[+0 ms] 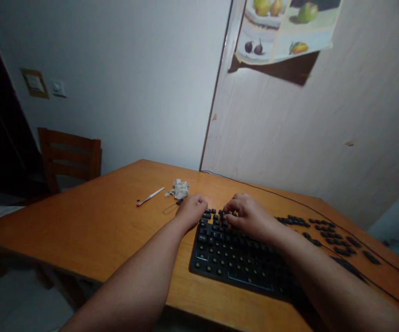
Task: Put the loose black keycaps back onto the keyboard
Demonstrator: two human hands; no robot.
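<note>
A black keyboard [241,258] lies on the orange wooden table [92,226], its cable running off to the right. My left hand [192,210] rests at the keyboard's top left corner with its fingers curled closed. My right hand [246,214] sits just right of it over the top key rows, fingers pinched together on a key or keycap I cannot make out. Both forearms reach in from the bottom edge.
A crumpled whitish cloth [178,188] and a thin white tool with a red tip [150,197] lie on the table beyond my left hand, with a small dark wire loop [171,208] beside them. A wooden chair [68,157] stands at the far left. The wall is close behind.
</note>
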